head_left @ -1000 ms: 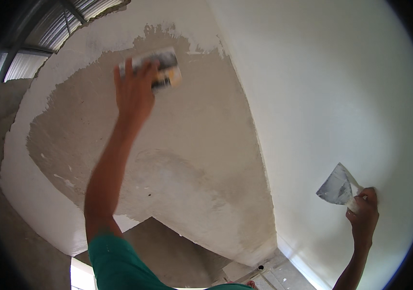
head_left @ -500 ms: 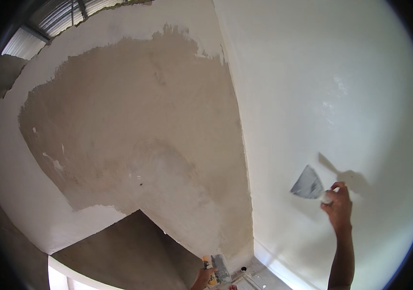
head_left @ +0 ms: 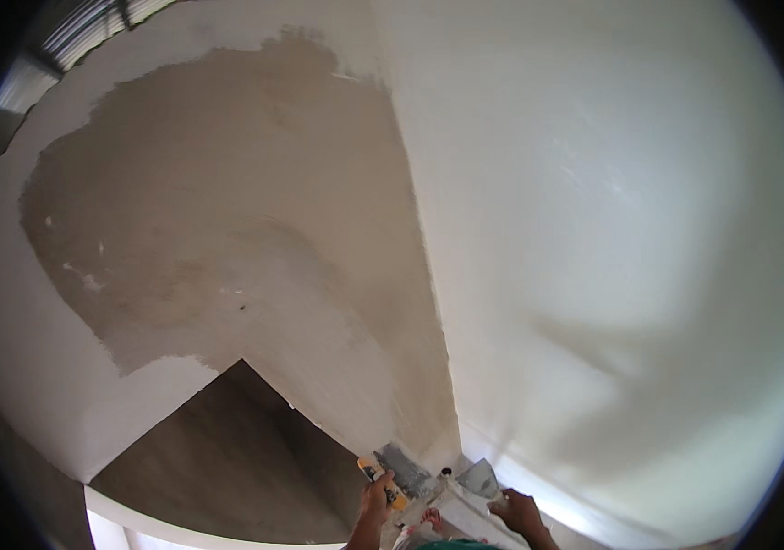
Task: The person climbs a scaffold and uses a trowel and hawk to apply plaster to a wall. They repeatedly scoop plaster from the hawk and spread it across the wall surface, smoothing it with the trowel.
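At the lower middle, my left hand [head_left: 375, 500] grips a wide finishing blade [head_left: 399, 464] by its yellow-and-black handle, its grey face smeared. A little to its right, my right hand [head_left: 516, 509] holds a putty knife [head_left: 478, 478] with a grey, triangular-looking blade. The two tools are close together, low over a pale surface [head_left: 463, 513] with a small dark round spot [head_left: 446, 472] between them. Something red [head_left: 432, 515] shows below, too small to name.
Ahead, a wall [head_left: 208, 165] has a large bare grey-brown patch edged in white. A smooth white wall [head_left: 612, 183] meets it at the right. An angular dark recess [head_left: 227, 458] with a white curved ledge below is at bottom left, and roofing sheets [head_left: 76, 37] show top left.
My left hand with its blade has come down from the upper wall to the lower middle. My right hand has moved down and leftward, toward it. The view has shifted slightly.
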`<state>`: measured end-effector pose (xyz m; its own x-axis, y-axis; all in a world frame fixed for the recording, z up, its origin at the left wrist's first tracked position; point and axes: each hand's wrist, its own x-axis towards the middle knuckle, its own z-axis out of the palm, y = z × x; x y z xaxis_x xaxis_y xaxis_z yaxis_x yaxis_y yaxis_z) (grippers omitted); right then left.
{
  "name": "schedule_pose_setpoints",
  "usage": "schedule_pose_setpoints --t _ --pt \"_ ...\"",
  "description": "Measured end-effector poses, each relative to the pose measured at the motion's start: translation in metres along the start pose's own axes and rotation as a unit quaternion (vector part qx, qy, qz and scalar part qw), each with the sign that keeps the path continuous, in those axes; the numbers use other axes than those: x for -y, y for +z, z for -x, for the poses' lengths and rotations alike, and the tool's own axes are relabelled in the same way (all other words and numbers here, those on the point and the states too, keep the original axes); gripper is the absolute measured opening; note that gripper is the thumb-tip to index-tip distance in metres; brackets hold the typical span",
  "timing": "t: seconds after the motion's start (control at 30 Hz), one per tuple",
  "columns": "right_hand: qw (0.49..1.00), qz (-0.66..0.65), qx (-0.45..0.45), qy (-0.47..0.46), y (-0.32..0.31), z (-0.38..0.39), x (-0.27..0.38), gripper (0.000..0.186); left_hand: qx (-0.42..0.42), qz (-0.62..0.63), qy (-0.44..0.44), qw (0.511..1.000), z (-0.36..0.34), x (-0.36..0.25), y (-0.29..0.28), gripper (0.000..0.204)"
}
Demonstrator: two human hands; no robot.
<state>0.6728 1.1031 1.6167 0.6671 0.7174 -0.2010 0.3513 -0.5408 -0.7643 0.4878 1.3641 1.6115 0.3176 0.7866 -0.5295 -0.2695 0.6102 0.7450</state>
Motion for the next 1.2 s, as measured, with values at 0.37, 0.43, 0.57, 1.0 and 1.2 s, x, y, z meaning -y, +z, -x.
schedule_pose_setpoints --t 0.37,0.43,0.57,1.0,1.2 --pt "0.996 -0.016 -0.085 -0.016 -0.06 0.028 0.051 0.043 0.25 -0.05 0.078 0.964 0.041 -0.02 0.062 0.054" --pt "0.994 -0.055 -0.095 -0.013 -0.067 0.029 0.077 0.043 0.255 -0.022 0.089 0.963 0.068 -0.037 0.088 0.054" --pt "0.992 -0.075 -0.099 0.0 -0.058 0.034 0.082 0.041 0.266 -0.013 0.082 0.96 0.094 -0.053 0.101 0.062" --pt "0.997 -0.01 -0.079 -0.01 -0.08 0.014 0.113 0.04 0.295 -0.211 0.095 0.927 0.092 -0.056 0.097 0.04" --pt "0.987 -0.067 -0.128 -0.069 -0.072 -0.006 0.128 0.034 0.318 -0.48 0.098 0.812 0.073 -0.048 0.084 0.03"
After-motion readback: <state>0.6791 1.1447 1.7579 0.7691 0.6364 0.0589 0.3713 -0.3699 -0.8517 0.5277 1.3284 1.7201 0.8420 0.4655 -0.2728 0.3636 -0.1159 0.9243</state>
